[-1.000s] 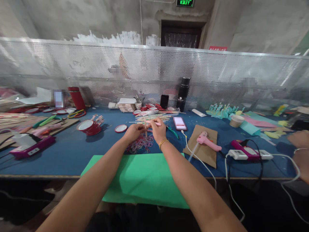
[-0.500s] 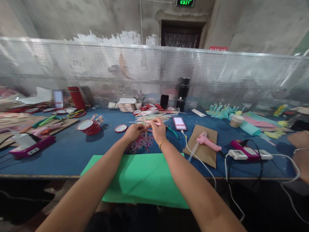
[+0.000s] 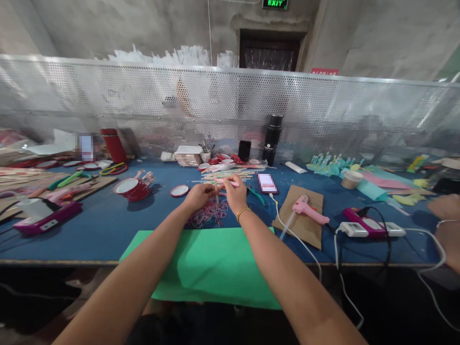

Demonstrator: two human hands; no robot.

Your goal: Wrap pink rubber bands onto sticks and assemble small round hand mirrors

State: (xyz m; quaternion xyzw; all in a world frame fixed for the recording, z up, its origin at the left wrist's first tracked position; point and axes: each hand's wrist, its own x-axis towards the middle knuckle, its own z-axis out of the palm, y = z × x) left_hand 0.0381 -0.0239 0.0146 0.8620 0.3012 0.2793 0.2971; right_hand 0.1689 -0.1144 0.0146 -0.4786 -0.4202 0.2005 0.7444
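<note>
Above a tangle of pink, purple and blue string point(image 3: 210, 214), my two hands work close together. My left hand point(image 3: 200, 195) pinches a thin, pale upright strip point(image 3: 216, 188). In the fingers of my right hand point(image 3: 235, 192) is a slim pink pen-like tool point(image 3: 233, 184), its left end close to the strip; whether they touch I cannot tell. A gold chain bracelet point(image 3: 243, 212) circles my right wrist. Green-handled pliers point(image 3: 258, 195) lie just right of that hand. Below my forearms, a green sheet point(image 3: 215, 263) covers the table's front edge.
A pink glue gun point(image 3: 309, 211) rests on brown cardboard point(image 3: 316, 235) at right, beside a purple power strip point(image 3: 370, 225) and loose cables. Left stand red-rimmed round tins point(image 3: 132, 190). Behind are pale sticks point(image 3: 230, 175), a phone point(image 3: 268, 183) and a black bottle point(image 3: 273, 139). Another person's arm point(image 3: 447, 225) enters at right.
</note>
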